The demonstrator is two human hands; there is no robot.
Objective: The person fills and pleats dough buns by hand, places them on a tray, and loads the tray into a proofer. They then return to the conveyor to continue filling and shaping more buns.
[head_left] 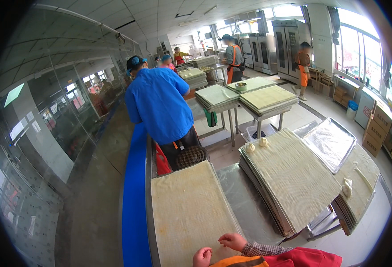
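My left hand (202, 257) is low in the picture, its fingers loosely bent with nothing seen between them. Just to its right and a little farther off, my right hand (233, 241) bends its fingers toward the left hand, also with nothing seen in them. A plaid cuff and a red sleeve cover my right arm. Both hands are over the near end of a cloth-covered tray (185, 207). To the right stands a stack of cloth-covered trays (289, 178), with two small pale dough pieces (263, 142) at its far left corner.
Along the left runs a blue strip (135, 191) beside a glass wall. A person in a blue jacket (162, 104) stands beyond my tray. A plastic-covered metal tray (329, 144) and another tray stack with knotted dough (347, 188) are at right. Farther off are more tray stacks (267, 98), co-workers and ovens (289, 46).
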